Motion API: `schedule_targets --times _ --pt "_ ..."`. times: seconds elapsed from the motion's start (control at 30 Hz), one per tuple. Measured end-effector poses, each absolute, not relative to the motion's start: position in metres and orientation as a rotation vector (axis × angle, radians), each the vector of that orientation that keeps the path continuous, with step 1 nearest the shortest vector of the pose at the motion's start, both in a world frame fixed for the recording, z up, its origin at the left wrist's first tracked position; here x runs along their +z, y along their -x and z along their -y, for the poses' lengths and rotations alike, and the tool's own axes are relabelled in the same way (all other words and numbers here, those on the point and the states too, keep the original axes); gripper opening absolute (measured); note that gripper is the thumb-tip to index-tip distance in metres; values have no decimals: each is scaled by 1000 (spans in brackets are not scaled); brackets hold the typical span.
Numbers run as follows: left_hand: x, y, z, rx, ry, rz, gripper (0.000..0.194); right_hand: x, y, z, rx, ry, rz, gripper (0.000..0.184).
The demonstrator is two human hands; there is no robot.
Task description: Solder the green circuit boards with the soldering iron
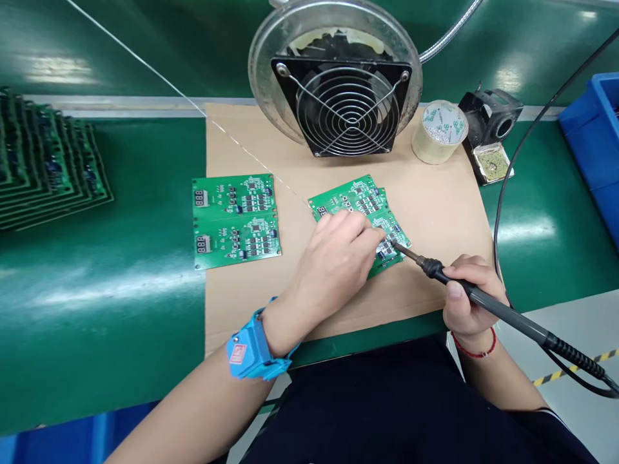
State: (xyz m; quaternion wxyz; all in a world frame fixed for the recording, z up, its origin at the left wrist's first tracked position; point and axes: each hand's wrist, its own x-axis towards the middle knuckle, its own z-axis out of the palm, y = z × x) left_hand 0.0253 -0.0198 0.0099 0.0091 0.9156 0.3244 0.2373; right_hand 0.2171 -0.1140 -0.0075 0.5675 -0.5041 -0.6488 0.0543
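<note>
My right hand (467,296) grips a black soldering iron (488,304) like a pen, its tip touching a green circuit board (360,200) on the brown cardboard mat (435,212). My left hand (338,254), with a blue wrist strap (254,351), rests on that board with fingers pinched near the iron's tip. A thin solder wire (242,145) runs from the upper left down to this hand. A second green circuit board (235,219) lies flat to the left on the mat.
A black fan (345,109) in a round clear housing stands behind the boards. A tape roll (439,132) and a black iron stand (491,125) with sponge sit at right. Stacked green boards (46,164) lie far left; a blue bin (597,135) far right.
</note>
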Motion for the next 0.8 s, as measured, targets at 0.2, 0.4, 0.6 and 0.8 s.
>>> schedule_targets --times 0.2,0.4,0.6,0.8 --pt "11 -22 17 769 -2785 -1060 23 -7 -218 114 126 1202 1534 11" --pt "13 -21 17 775 -2838 -1120 25 -8 -218 114 130 1195 1531 10" --pt "16 -21 20 815 -2800 -1169 26 -6 -217 114 117 1195 1555 11" --pt "14 -23 24 661 -2685 -1200 24 -7 -217 114 83 1165 1523 12"
